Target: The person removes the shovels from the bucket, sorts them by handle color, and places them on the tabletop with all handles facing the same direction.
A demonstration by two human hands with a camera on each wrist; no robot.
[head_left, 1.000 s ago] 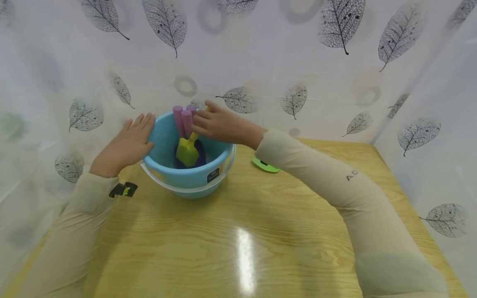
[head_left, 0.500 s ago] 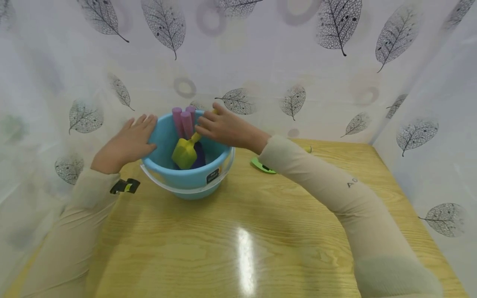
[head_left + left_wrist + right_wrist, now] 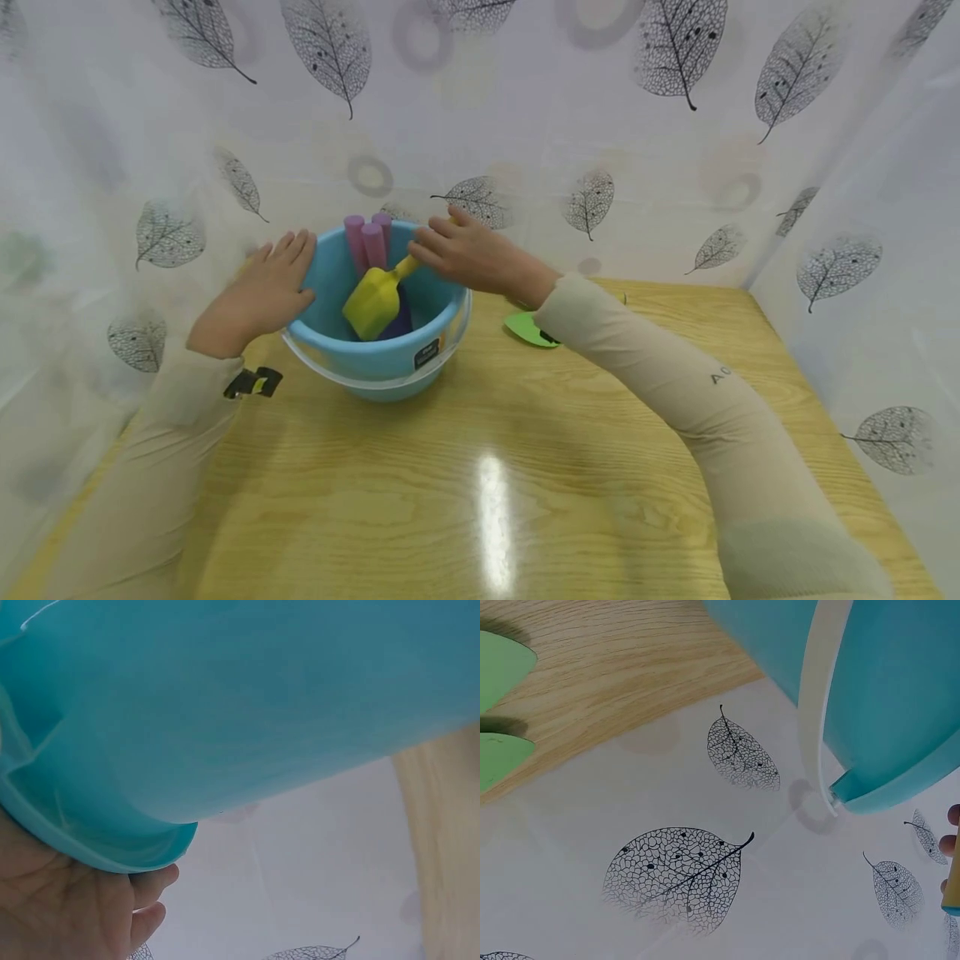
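A light blue bucket (image 3: 352, 343) with a white handle stands on the wooden table. My left hand (image 3: 258, 292) rests on its left rim, fingers stretched out; the left wrist view shows the palm under the lip of the blue rim (image 3: 97, 859). Above the right side of the bucket, my right hand (image 3: 476, 252) grips the handle of a yellow toy shovel (image 3: 372, 304), whose blade tilts down inside the bucket. Part of the shovel's handle (image 3: 952, 881) shows at the edge of the right wrist view. Pink cylinders (image 3: 372, 243) and a dark purple thing (image 3: 402, 321) are also in the bucket.
Right of the bucket, a green flat thing (image 3: 528, 328) lies partly behind my right forearm. Two green pointed pieces (image 3: 502, 671) appear in the right wrist view. A curtain with leaf prints (image 3: 517, 108) hangs behind and beside the table (image 3: 390, 492).
My right hand has moved to the right, and the yellow shovel has tilted with its handle further right. The left hand has stayed on the rim.
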